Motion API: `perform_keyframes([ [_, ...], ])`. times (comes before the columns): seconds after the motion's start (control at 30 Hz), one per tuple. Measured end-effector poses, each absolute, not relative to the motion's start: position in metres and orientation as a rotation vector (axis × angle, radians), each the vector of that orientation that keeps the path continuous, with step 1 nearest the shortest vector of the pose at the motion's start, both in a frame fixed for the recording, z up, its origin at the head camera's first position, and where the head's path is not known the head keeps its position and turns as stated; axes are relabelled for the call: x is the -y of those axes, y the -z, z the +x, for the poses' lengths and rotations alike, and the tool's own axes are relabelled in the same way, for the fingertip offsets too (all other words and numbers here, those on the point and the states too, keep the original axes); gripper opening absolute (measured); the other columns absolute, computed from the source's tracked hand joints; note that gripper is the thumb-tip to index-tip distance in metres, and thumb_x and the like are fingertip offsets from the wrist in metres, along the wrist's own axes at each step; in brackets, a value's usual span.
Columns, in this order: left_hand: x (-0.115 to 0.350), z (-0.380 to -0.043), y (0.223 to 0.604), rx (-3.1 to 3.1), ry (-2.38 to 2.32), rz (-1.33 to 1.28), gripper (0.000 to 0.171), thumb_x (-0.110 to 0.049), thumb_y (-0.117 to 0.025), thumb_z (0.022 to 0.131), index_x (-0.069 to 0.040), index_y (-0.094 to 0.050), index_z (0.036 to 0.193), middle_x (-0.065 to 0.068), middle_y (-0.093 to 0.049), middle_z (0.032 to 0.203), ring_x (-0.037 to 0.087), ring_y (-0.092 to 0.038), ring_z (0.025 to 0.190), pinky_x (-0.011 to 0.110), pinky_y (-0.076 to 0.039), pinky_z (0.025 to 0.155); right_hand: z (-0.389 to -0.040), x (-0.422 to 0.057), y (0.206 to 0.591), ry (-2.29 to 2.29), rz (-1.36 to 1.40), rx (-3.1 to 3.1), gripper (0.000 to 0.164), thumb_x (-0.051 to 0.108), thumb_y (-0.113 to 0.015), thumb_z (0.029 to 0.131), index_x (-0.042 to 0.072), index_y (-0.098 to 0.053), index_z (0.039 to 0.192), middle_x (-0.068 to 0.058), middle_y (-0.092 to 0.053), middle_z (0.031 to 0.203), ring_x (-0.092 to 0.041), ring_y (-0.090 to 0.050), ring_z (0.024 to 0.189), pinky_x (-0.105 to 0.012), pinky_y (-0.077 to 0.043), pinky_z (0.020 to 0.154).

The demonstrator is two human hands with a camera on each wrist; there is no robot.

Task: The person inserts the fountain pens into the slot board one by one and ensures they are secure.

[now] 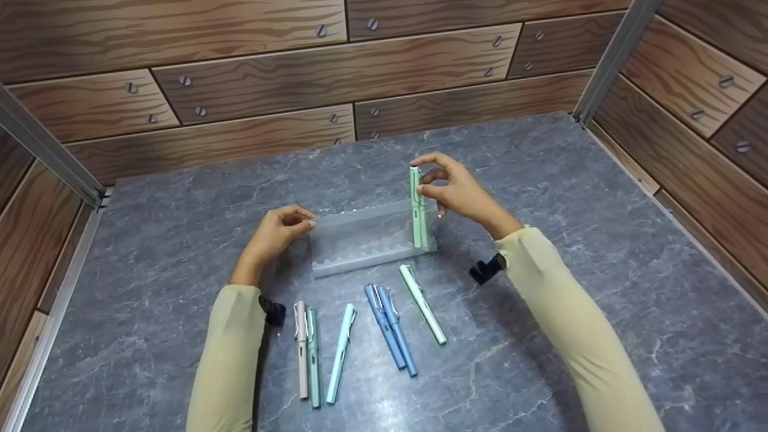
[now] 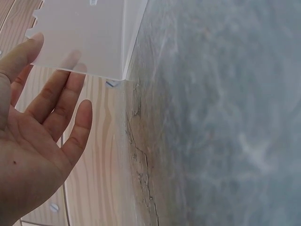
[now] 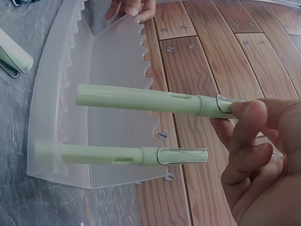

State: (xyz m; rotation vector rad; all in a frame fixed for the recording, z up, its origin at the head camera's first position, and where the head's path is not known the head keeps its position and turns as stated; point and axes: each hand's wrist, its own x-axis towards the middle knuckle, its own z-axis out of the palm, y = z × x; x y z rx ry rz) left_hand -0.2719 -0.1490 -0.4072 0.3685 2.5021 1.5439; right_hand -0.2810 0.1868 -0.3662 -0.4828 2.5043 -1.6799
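Note:
A translucent plastic pen rack (image 1: 360, 237) with notched edges stands on the table. My left hand (image 1: 276, 237) pinches its upper left corner, thumb in front and fingertips behind. At the rack's right end, my right hand (image 1: 459, 187) holds a light green capped pen (image 3: 141, 99) by its cap. In the right wrist view that pen hovers in front of the rack, apart from the notches. Another light green pen (image 3: 108, 154) sits upright at the rack's end, its lower tip behind the front lip. From the head view the two green pens overlap.
Before the rack lie a beige pen (image 1: 302, 360), a dark green pen (image 1: 313, 366), a pale blue pen (image 1: 341, 357), two blue pens (image 1: 384, 327) side by side and a pale green pen (image 1: 425, 306). Wood-patterned walls (image 1: 336, 60) enclose the marbled table (image 1: 180, 240).

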Motion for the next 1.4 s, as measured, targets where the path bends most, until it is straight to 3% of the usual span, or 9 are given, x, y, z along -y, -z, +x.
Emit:
perform_keyframes([
  [0.27, 0.149, -0.273, 0.409, -2.511, -1.563, 0.394, 0.023, -0.008, -0.064, 0.091, 0.007, -0.066, 0.109, 0.009, -0.068, 0.097, 0.004, -0.058, 0.081, 0.029, -0.049, 0.079, -0.283, -0.187, 0.370, 1.615, -0.447, -2.587, 0.040, 0.007, -0.062, 0.093, 0.016, -0.053, 0.130, -0.010, -0.064, 0.099, -0.006, -0.033, 0.043, -0.020, -0.031, 0.040],
  [0.53, 0.149, -0.272, 0.408, -2.514, -1.560, 0.382, 0.023, -0.009, -0.064, 0.091, 0.007, -0.066, 0.108, 0.002, -0.067, 0.091, 0.003, -0.057, 0.079, 0.028, -0.048, 0.078, -0.284, -0.185, 0.376, 1.622, -0.439, -2.610, 0.040, 0.007, -0.063, 0.092, 0.017, -0.054, 0.130, -0.013, -0.064, 0.102, -0.007, -0.032, 0.044, -0.021, -0.031, 0.044],
  [0.77, 0.151, -0.276, 0.415, -2.524, -1.539, 0.383, 0.023, -0.009, -0.064, 0.092, 0.007, -0.065, 0.109, 0.008, -0.069, 0.097, 0.003, -0.058, 0.081, 0.030, -0.049, 0.080, -0.285, -0.182, 0.382, 1.617, -0.452, -2.649, 0.039, 0.007, -0.064, 0.092, 0.016, -0.055, 0.129, -0.016, -0.065, 0.104, -0.008, -0.038, 0.052, -0.023, -0.035, 0.049],
  [1.0, 0.158, -0.295, 0.441, -2.515, -1.563, 0.392, 0.025, -0.016, -0.067, 0.091, 0.001, -0.067, 0.109, 0.004, -0.069, 0.097, 0.003, -0.059, 0.083, 0.030, -0.049, 0.080, -0.283, -0.182, 0.383, 1.571, -0.410, -2.664, 0.039, 0.012, -0.064, 0.093, 0.022, -0.054, 0.129, -0.013, -0.064, 0.108, -0.008, -0.031, 0.042, -0.023, -0.032, 0.042],
  [1.4, 0.158, -0.297, 0.442, -2.511, -1.580, 0.406, 0.024, -0.015, -0.066, 0.091, 0.002, -0.067, 0.108, 0.008, -0.070, 0.099, 0.002, -0.059, 0.081, 0.024, -0.049, 0.076, -0.283, -0.181, 0.388, 1.527, -0.430, -2.705, 0.039, 0.012, -0.064, 0.092, 0.022, -0.055, 0.129, -0.011, -0.064, 0.105, -0.013, -0.045, 0.059, -0.026, -0.041, 0.055],
])
